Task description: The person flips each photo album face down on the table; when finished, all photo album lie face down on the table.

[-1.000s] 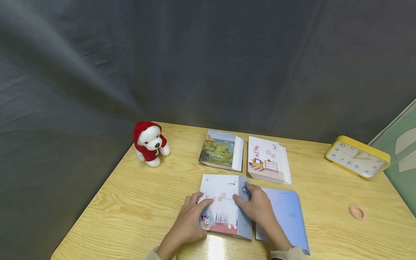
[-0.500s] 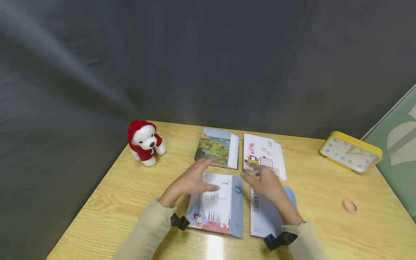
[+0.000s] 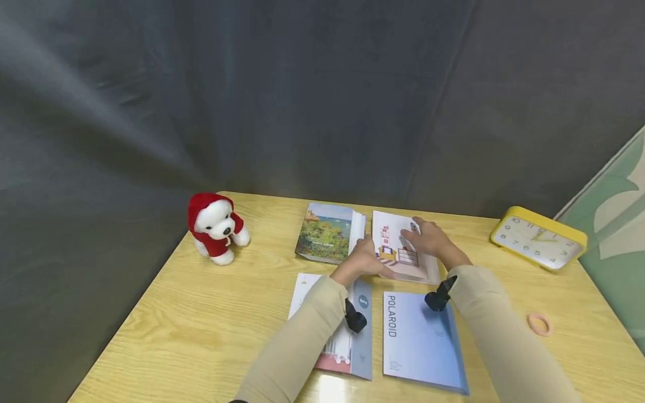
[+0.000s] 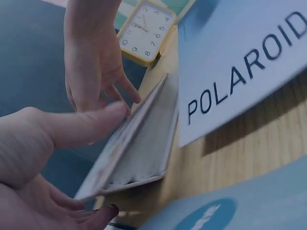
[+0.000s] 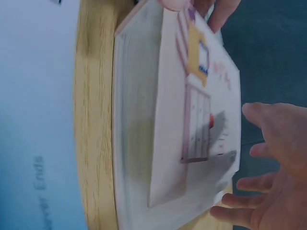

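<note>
Head view: two hands meet at a white softcover book with a drawing of a yellow armchair and a dresser on its cover (image 3: 403, 249), lying at the far side of a light wooden table (image 3: 201, 313).
Left hand (image 3: 364, 260): thumb on the cover at the book's near left corner, fingers curled under its edge, pinching it; in the left wrist view that corner (image 4: 129, 153) is tipped up off the wood.
Right hand (image 3: 428, 238): fingers spread and nearly straight over the cover's right half, gripping nothing; whether they touch it cannot be told.
Just left of the grip: a book with a green coastal landscape cover (image 3: 326, 232).
Nearer than the grip: a pale blue "POLAROID" book (image 3: 418, 341) and a white-and-grey illustrated book (image 3: 353, 336).
Well left: a white plush dog in a red hood (image 3: 214, 226).
Well right: a yellow square clock (image 3: 539, 238), a pink hair ring (image 3: 539, 324).
</note>
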The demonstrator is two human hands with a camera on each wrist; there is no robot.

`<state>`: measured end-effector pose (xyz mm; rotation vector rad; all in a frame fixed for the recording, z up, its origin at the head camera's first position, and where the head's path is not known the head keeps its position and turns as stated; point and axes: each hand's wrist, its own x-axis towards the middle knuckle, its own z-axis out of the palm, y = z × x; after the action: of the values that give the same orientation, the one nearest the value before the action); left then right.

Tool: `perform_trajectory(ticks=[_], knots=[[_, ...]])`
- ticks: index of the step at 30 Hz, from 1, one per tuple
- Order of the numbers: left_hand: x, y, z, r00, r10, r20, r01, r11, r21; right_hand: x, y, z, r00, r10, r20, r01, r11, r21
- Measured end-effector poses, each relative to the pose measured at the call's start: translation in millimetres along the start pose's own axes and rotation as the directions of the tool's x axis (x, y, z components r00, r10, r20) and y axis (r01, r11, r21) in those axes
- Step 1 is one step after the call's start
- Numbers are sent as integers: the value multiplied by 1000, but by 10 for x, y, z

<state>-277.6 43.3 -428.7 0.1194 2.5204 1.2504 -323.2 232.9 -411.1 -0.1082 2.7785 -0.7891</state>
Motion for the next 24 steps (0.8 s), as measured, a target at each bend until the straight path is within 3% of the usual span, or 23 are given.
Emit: perform_trajectory(ticks=[8, 13, 18, 24], knots=[[108, -168, 211, 994, 80, -69, -78, 996, 33, 21, 145, 123, 1000, -9, -6, 8, 993, -118], [124, -226, 236, 992, 89, -90, -89, 996, 3, 24, 146, 178, 999, 15, -31, -18, 996, -90], [127, -216, 157, 993, 79, -86, -90, 987, -130, 60, 114, 191, 998, 21, -60, -23, 999, -44], [162, -192, 86, 994, 90, -63, -106, 944, -312, 105, 78, 172, 996, 70, -58, -66, 995, 74]])
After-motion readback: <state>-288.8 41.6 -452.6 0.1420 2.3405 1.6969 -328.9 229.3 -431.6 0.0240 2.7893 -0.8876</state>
